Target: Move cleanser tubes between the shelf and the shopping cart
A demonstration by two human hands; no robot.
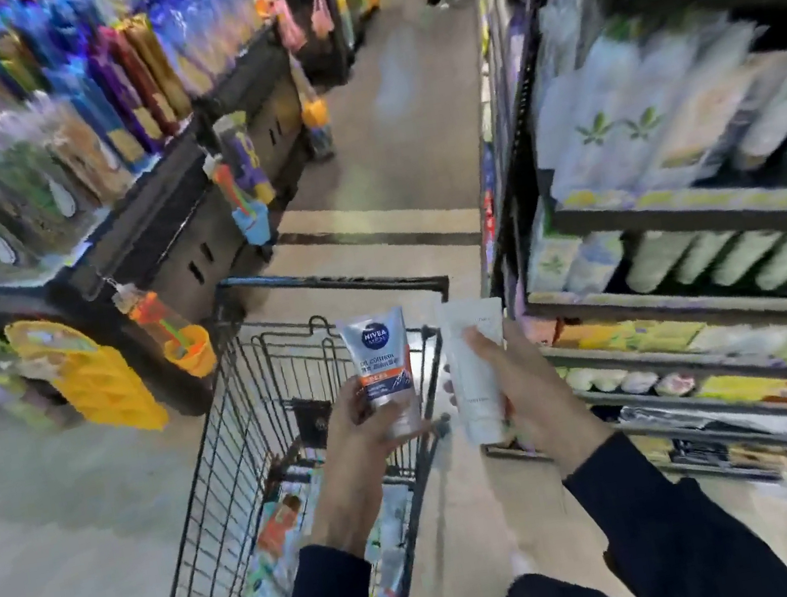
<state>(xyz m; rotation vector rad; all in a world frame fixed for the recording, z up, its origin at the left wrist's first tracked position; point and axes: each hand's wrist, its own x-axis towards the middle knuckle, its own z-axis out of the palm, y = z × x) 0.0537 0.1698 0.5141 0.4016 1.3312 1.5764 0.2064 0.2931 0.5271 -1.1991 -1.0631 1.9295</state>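
Left hand (359, 434) grips a Nivea Men tube (381, 368) above the shopping cart (231, 461), fingers curled round its lower end, printed face upright. Right hand (515, 382) holds a plain white tube (474, 373) just beyond the cart's right rim, thumb across its front, other fingers wrapped behind. The shelf (694, 300) stands right of the cart. More packets lie in the cart's basket, blurred.

Upright Nivea tube (381, 368) and plain white, seemingly unlabelled tube (476, 373) above cart (231, 461).
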